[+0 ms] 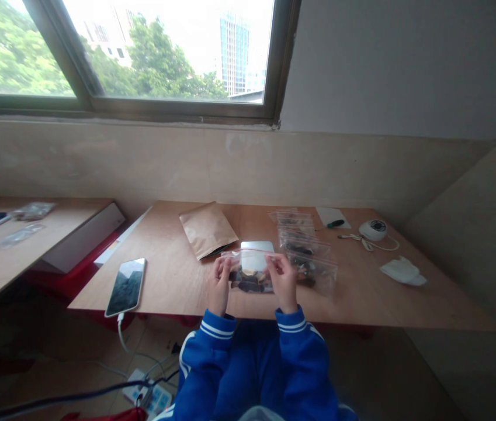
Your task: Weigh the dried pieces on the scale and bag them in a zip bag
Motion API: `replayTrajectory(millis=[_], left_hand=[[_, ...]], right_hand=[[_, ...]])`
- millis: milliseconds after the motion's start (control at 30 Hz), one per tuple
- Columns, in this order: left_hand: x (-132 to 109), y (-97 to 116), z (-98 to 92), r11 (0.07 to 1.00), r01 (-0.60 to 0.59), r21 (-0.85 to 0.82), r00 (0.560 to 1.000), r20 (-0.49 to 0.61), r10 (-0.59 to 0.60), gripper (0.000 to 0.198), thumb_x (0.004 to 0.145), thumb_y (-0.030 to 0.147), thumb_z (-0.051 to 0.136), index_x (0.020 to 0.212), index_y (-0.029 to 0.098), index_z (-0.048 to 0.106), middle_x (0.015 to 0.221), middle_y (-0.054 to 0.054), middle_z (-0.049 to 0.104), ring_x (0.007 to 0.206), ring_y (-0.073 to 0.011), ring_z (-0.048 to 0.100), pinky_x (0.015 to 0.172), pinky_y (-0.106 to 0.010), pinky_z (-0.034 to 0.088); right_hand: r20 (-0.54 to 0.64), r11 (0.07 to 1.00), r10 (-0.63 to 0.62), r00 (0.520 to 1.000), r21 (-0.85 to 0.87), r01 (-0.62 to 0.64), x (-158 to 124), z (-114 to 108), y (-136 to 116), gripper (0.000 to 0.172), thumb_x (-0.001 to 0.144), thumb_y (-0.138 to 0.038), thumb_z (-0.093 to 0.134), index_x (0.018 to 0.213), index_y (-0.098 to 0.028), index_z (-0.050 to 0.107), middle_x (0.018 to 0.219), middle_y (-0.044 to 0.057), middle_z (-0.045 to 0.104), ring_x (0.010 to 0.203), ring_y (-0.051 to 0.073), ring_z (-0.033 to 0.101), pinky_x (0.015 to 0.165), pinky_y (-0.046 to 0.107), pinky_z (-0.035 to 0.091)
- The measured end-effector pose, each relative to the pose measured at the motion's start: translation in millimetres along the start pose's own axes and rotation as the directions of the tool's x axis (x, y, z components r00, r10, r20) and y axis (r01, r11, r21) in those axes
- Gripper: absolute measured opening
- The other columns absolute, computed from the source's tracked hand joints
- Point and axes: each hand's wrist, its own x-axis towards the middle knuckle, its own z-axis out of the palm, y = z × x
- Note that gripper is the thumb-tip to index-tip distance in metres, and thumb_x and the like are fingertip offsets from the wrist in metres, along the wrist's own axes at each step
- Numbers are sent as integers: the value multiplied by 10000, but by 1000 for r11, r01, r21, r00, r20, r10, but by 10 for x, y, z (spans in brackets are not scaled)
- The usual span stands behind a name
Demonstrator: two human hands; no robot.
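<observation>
1. A person in blue sleeves with white cuff stripes sits at a plywood table [177, 280] under a window, seen from a head camera looking down.
2. The left hand [219, 286] and right hand [283, 282] hold up a clear zip bag [251, 275] between them, just above the table's near edge.
3. Each hand pinches an upper corner of the bag, fingers curled closed on the plastic. Holding it by both ends keeps the red zip strip stretched flat and level, likely so the seal lines up.
4. The bag's long axis runs left to right. Its mouth faces up and away from the person, and dark small contents hang in the lower part.
5. Just behind the bag lies a small silver flat device [257, 248], partly seen through the plastic.
6. To the right, touching one another, lies a row of filled zip bags [304, 248].
7. A brown paper pouch [207, 229] lies behind and left of the hands.
8. A smartphone [126, 286] rests at the left edge, plugged into a cable [127, 342].
9. At the far right sit a white dome camera [373, 229] and a crumpled white mask [403, 272].
</observation>
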Motion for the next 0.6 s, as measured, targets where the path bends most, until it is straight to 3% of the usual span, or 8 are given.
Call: replayTrajectory(millis=[133, 333, 467, 600], left_hand=[[28, -1, 8, 995, -72, 72, 993, -93, 78, 294, 777, 460, 654, 865, 179, 651, 868, -40, 720, 860, -198, 681, 808, -293, 506], [19, 78, -15, 1000, -18, 6, 989, 150, 17, 360, 785, 450, 652, 962, 137, 651, 875, -87, 720, 842, -218, 686, 771, -318, 522], [-40, 152, 42, 999, -46, -20, 994, 96, 47, 352, 796, 446, 642, 976, 145, 622, 834, -70, 716, 822, -201, 692, 769, -300, 519], [-59, 151, 36, 998, 9, -56, 997, 72, -5, 344, 764, 465, 669, 881, 154, 580, 811, -77, 725, 739, -215, 703, 621, -280, 521]], right_hand=[[-4, 998, 36, 999, 56, -36, -24, -116, -26, 404, 785, -569, 613, 890, -179, 613, 571, -6, 628, 476, 137, 568, 443, 232, 430], [-55, 997, 49, 997, 66, -45, 0, -236, -77, 420, 792, -571, 602, 913, -170, 627, 533, -29, 589, 427, 111, 519, 416, 218, 430], [-67, 999, 21, 998, 50, -17, -19, -239, -98, 398, 853, -556, 523, 928, -179, 625, 570, -27, 584, 433, 97, 507, 408, 201, 427], [-77, 1000, -1, 997, 28, 3, -24, -282, -103, 410, 881, -561, 469, 919, -186, 631, 603, -16, 598, 430, 95, 480, 393, 201, 410]])
